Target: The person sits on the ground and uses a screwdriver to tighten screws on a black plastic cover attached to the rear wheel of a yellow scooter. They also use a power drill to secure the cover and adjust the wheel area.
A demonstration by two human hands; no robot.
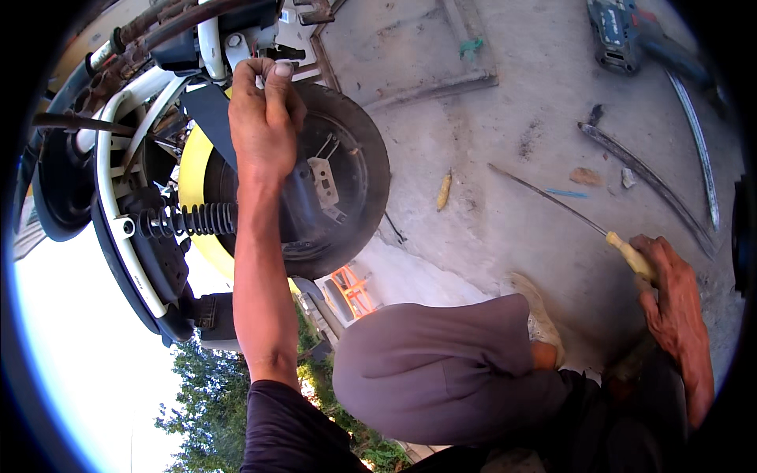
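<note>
A screwdriver [625, 248] is gripped in the right hand [672, 290], three o'clock; the left hand [265, 118] is pinched closed, eleven o'clock, contents unclear.

Vehicle frame [103, 165] at the left, ground [497, 134] at the right.
The wheel [374, 150] is flanked on its left by a coil spring [206, 219]; before its upper left edge, the left hand [264, 118] is placed. A screwdriver [623, 247] is held in the right hand [670, 276], well right of the wheel. Beyond it, two bars [658, 175] are laid on the ground, a power tool [617, 39] farther behind.
</note>
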